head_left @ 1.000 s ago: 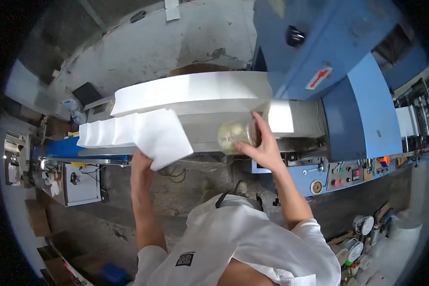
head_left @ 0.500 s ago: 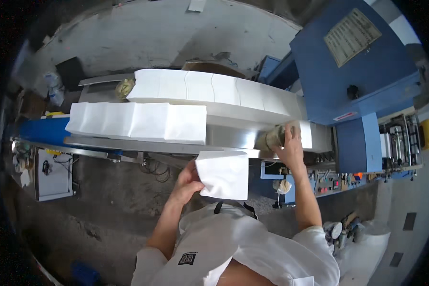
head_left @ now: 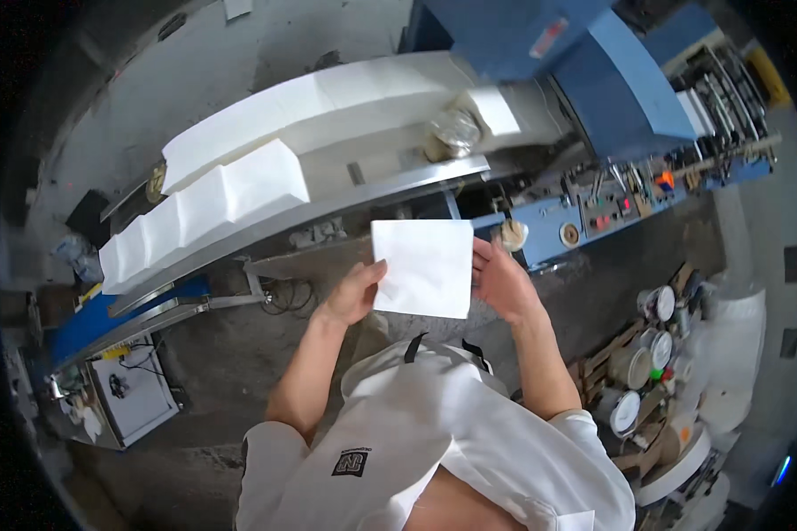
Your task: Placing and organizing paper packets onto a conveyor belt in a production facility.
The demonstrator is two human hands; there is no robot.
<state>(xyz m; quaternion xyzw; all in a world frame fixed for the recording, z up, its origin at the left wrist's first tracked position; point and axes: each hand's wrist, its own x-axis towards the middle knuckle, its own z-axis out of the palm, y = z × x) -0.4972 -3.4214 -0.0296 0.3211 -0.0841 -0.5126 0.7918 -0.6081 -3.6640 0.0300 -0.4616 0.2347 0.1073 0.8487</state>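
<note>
A white square stack of folded paper napkins [head_left: 422,266] is held flat in front of my chest. My left hand [head_left: 356,292] grips its left edge and my right hand [head_left: 502,281] holds its right edge. Beyond them a long metal conveyor table [head_left: 390,190] carries rows of white napkin stacks [head_left: 239,181]. A clear round plastic container [head_left: 452,133] stands on the table near the blue machine [head_left: 593,80].
A blue control panel with buttons and dials [head_left: 611,208] runs along the machine's right side. Several tins and tape rolls [head_left: 646,354] sit on a wooden pallet at lower right. A white cabinet [head_left: 133,394] stands at lower left on the grey concrete floor.
My right hand left the plastic container on the table and came to the napkin stack. Both hands now hold the stack, which has been drawn away from the conveyor toward my chest.
</note>
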